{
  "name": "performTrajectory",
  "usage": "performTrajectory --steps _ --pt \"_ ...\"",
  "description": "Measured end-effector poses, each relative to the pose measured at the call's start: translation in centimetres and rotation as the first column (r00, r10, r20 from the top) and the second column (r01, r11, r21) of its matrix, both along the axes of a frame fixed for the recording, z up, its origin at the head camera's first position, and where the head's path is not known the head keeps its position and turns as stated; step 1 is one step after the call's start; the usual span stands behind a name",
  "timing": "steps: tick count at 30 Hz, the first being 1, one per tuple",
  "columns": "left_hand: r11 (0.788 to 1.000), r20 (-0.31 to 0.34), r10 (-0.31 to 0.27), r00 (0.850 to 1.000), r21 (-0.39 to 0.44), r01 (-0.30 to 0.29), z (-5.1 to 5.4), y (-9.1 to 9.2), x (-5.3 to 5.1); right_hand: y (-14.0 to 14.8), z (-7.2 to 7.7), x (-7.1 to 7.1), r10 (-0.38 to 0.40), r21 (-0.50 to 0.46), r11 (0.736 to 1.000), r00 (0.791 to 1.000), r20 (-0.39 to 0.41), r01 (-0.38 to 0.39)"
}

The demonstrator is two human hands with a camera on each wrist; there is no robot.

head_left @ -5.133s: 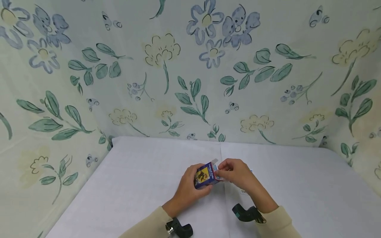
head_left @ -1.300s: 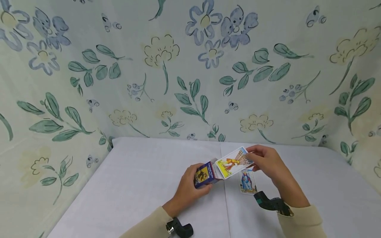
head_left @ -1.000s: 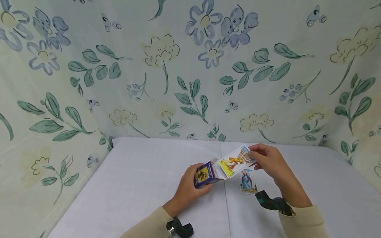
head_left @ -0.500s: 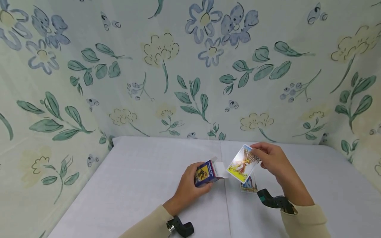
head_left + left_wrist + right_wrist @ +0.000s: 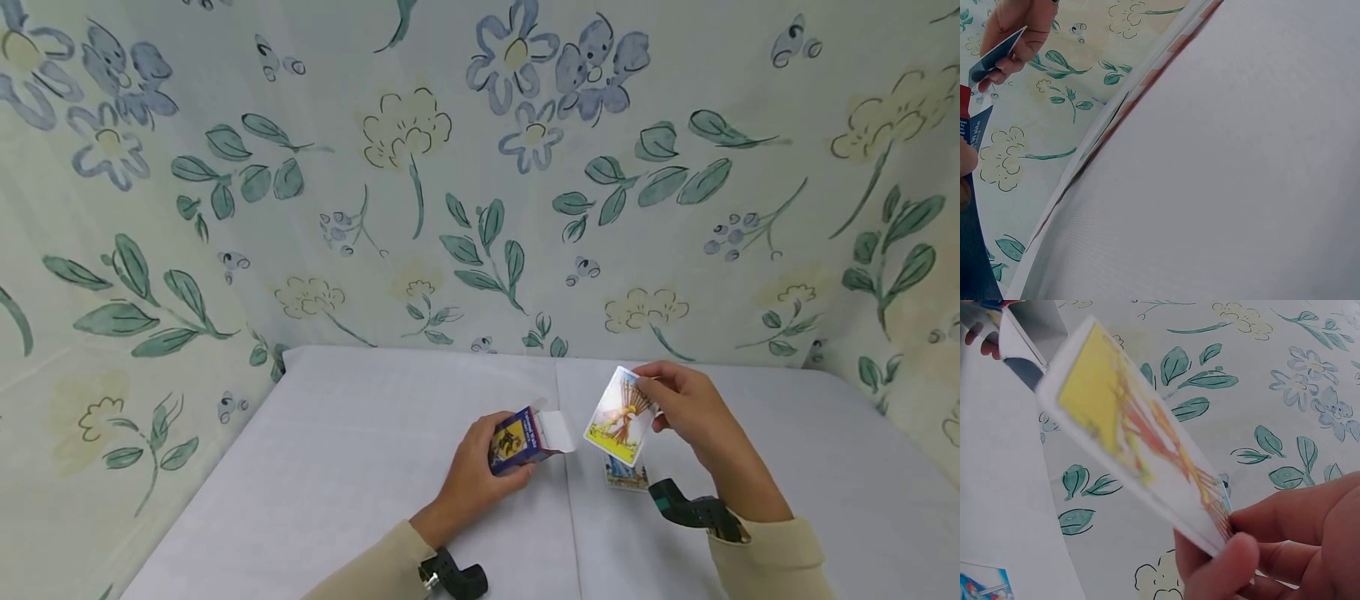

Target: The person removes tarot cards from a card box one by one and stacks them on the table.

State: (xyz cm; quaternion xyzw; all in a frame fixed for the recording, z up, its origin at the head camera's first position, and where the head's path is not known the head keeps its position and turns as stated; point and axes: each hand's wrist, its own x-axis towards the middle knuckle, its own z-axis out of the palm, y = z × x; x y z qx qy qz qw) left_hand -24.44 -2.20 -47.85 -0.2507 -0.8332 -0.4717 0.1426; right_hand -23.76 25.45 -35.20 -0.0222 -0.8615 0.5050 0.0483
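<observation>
My left hand (image 5: 472, 471) grips a small blue card box (image 5: 513, 442) with a yellow picture. The white flap (image 5: 557, 432) at its right end stands open. To the right, my right hand (image 5: 686, 408) pinches a tarot card (image 5: 618, 419) by its upper corner, thumb on the picture side. Bundled rods and a yellow ground are printed on it, as the right wrist view shows on the same card (image 5: 1141, 431). It is held above the table, apart from the box. Another tarot card (image 5: 626, 477), mostly blue, lies face up below, partly hidden by the held one.
A white cloth (image 5: 375, 433) covers the table, with a crease running front to back near the middle. Behind it and at the sides hangs a floral curtain (image 5: 405, 275). Black camera mounts (image 5: 693, 508) sit on both wrists.
My right hand has drawn the tarot card out of the box and moved right. The card has turned steeper and now overlaps the lying card from above. The left hand and box have stayed put.
</observation>
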Motion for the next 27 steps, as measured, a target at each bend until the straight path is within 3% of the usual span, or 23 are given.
performTrajectory --steps 16,27 --pt "1.000 -0.016 -0.007 1.000 0.011 0.007 -0.3 -0.1 0.0 0.6 -1.0 -0.4 0.017 0.065 0.998 0.999 0.037 -0.019" --pt "1.000 0.013 -0.001 1.000 0.009 0.001 -0.3 -0.1 0.1 1.1 -2.0 -0.7 0.004 0.114 0.993 0.999 0.053 -0.010"
